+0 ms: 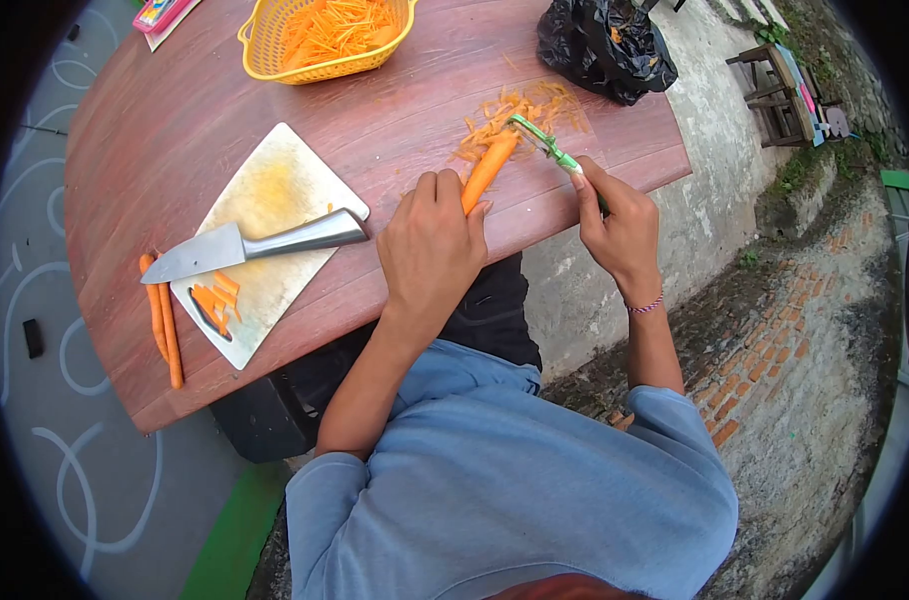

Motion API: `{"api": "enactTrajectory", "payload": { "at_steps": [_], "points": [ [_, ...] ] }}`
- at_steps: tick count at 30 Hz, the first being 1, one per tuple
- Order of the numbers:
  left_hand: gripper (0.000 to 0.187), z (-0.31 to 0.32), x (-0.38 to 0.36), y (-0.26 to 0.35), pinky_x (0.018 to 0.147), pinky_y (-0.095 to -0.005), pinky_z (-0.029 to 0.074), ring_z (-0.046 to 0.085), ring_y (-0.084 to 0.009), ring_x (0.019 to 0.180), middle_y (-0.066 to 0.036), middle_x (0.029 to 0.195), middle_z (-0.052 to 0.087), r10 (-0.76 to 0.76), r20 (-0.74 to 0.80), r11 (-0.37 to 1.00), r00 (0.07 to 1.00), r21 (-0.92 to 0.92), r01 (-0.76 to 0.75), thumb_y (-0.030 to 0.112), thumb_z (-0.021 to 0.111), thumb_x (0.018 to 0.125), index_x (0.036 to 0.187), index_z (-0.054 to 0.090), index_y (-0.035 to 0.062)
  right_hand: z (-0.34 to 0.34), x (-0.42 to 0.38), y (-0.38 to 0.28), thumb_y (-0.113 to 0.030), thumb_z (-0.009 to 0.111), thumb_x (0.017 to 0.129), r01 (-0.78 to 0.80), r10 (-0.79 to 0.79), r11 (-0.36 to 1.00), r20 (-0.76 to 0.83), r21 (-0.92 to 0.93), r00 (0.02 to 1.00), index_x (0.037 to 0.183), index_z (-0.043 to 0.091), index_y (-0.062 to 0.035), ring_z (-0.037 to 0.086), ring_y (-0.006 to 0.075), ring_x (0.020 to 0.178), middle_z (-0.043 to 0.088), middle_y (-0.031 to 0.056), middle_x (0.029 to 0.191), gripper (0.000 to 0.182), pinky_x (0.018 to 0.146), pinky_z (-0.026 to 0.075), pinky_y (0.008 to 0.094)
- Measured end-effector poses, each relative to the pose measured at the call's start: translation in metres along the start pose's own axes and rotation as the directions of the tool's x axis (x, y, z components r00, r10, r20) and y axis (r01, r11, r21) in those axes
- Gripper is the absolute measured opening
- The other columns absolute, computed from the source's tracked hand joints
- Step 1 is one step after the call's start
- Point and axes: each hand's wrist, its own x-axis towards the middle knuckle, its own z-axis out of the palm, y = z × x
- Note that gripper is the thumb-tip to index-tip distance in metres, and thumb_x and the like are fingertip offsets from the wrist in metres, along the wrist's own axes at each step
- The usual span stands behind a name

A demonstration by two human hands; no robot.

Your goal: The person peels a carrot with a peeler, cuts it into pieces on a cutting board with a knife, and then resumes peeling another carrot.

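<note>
My left hand (435,240) is wrapped round the near end of a carrot (490,172), whose far end points away from me over the table. In my right hand (615,215) is a green vegetable peeler (547,143), its head against the carrot's far end. Orange peelings (535,105) lie heaped around and beyond that end. Left of my left hand, a kitchen knife (255,245) rests across a white cutting board (295,175). Cut carrot sticks (215,300) sit near the board's handle hole.
A yellow basket (325,70) of carrot strips stands at the back. Right of it is a black plastic bag (607,50). Thin unpeeled carrots (165,325) lie left of the board on the wooden table (125,200). A small wooden stool (775,95) stands off to the right.
</note>
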Motion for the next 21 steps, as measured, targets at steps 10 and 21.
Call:
{"api": "enactTrajectory", "payload": {
  "at_steps": [10,21],
  "points": [
    [0.025,0.0,0.0,-0.004,0.07,-0.0463,0.053,0.066,-0.0351,0.081,-0.015,0.088,0.062,0.008,0.003,0.999,1.0,-0.035,-0.008,0.016,0.08,0.084,0.092,0.06,0.0027,0.01,-0.015,-0.009,-0.015,0.069,0.098,-0.046,0.044,0.996,0.037,0.079,0.998,0.116,0.074,-0.0093,0.065,0.0295,0.057,0.065,0.0116,0.069,0.02,0.051,0.047,0.0401],
    [0.022,0.001,-0.001,0.004,0.068,-0.047,0.051,0.064,-0.0347,0.082,-0.012,0.088,0.059,0.021,-0.04,1.0,0.999,0.009,-0.02,0.016,0.079,0.084,0.094,0.062,0.0057,0.008,-0.007,-0.006,-0.018,0.068,0.099,-0.022,0.023,0.999,-0.017,0.033,1.0,0.116,0.074,-0.0094,0.065,0.0311,0.057,0.066,0.0125,0.071,0.021,0.051,0.047,0.0417]
  ]
}}
